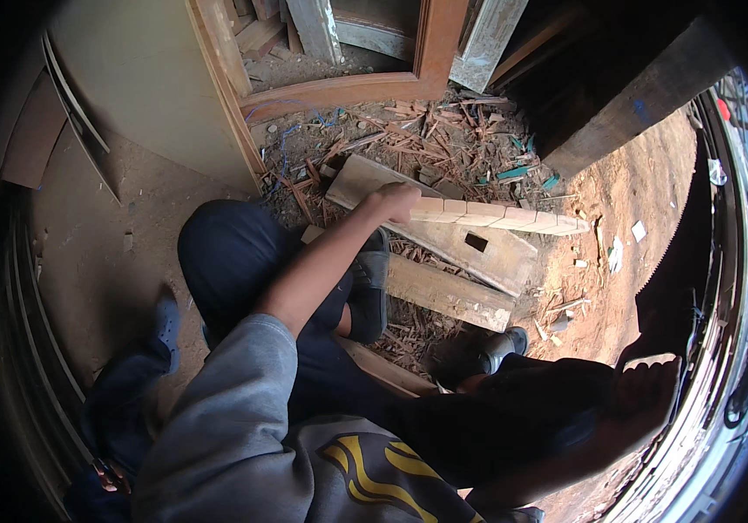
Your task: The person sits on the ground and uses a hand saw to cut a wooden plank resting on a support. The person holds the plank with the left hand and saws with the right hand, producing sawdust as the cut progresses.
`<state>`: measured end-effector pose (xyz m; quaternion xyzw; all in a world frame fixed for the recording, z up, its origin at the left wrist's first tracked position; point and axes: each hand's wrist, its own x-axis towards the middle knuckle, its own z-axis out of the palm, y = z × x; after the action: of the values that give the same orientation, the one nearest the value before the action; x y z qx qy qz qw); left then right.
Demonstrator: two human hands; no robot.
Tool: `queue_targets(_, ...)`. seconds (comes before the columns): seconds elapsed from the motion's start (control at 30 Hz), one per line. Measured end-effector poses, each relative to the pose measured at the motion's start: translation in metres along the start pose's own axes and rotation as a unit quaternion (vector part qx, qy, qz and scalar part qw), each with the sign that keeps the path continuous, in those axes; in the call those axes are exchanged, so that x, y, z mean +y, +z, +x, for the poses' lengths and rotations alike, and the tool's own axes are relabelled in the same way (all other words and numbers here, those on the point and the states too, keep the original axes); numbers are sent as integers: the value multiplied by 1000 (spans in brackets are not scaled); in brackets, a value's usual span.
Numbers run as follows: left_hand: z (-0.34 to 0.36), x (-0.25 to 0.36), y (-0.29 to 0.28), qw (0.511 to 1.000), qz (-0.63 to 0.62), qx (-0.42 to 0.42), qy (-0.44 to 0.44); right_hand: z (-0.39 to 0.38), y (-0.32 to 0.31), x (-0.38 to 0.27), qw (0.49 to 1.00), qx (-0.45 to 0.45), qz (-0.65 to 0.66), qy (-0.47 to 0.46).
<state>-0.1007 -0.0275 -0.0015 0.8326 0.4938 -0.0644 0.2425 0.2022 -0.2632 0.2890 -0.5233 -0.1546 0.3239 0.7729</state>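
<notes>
My left hand (396, 202) is closed around the near end of a pale wooden strip (500, 216), which has several dark lines across its length. The strip lies over a weathered board (430, 237) with a square hole in it. At the right, in shadow, the fingers of my right hand (644, 390) wrap the handle of a handsaw (672, 292). Its dark blade rises away from my hand, apart from the strip, and fine teeth show along the left edge. Much of the right hand is dark.
Another board (452, 295) lies nearer my feet. Wood splinters (400, 139) litter the ground below a brown wooden frame (430, 78). A thick beam (626, 105) slants at upper right; a panel (147, 78) stands left. Another person's blue shoe (166, 324) is at my left.
</notes>
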Motion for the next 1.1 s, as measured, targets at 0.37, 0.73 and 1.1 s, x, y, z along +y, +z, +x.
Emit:
queue_targets(0.37,7,17,24,986,-67,153,3,7,17,12,996,43,-70,-31)
queue_targets(0.73,-15,39,-41,976,-3,145,161,4,11,25,991,46,-99,-83)
queue_targets(1.1,19,-1,-7,981,25,81,175,16,-31,22,976,122,-157,-91)
